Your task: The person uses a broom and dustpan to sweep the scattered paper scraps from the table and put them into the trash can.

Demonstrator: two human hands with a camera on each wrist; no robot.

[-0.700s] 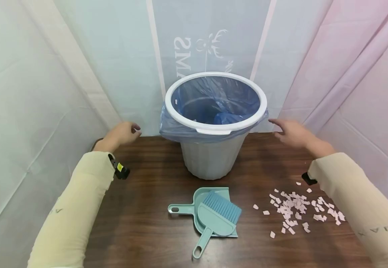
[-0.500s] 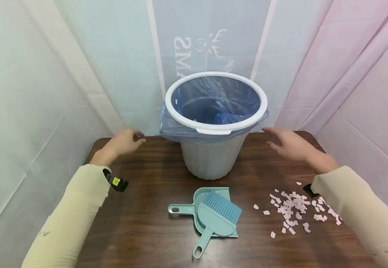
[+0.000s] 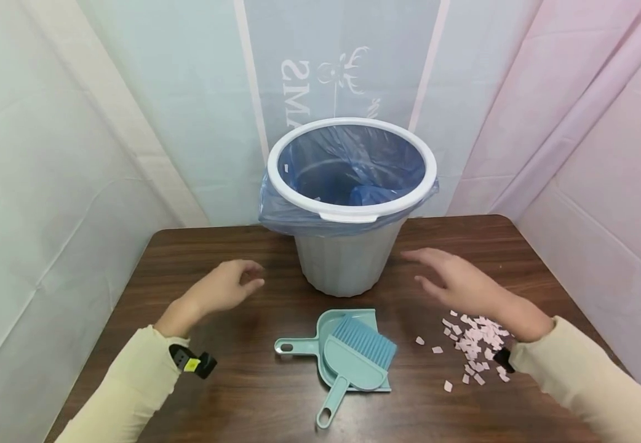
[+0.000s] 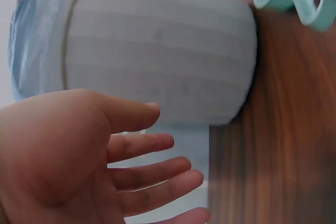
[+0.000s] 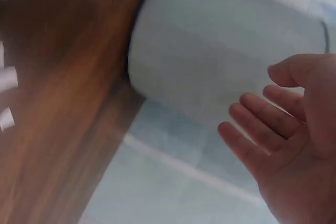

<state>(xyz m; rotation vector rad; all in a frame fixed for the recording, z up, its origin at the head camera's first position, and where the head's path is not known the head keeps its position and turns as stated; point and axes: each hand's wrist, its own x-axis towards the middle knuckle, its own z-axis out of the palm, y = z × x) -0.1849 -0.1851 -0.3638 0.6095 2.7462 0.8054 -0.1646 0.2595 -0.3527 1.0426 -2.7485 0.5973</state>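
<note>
A white trash bin (image 3: 342, 261) lined with a blue plastic bag (image 3: 282, 212) stands at the back middle of the table. In front of it lies a teal dustpan (image 3: 298, 346), with a matching hand brush (image 3: 356, 363) resting across its pan. My left hand (image 3: 223, 286) hovers left of the bin, fingers relaxed and holding nothing. To the bin's right, my right hand (image 3: 456, 280) hangs in the air with its fingers loosely extended, also holding nothing. White paper scraps (image 3: 478, 341) are scattered on the table below the right wrist, some hidden by that sleeve.
The brown wooden table (image 3: 232, 394) ends at a back edge against a pale curtain (image 3: 199, 123). Similar cloth walls (image 3: 38, 246) rise at both sides. Inside the bin are a bunched part of the bag and small white bits.
Both hands have come down and inward, nearer to the person and to each other. The bin, dustpan, brush and scraps have stayed where they were; the head view has shifted slightly.
</note>
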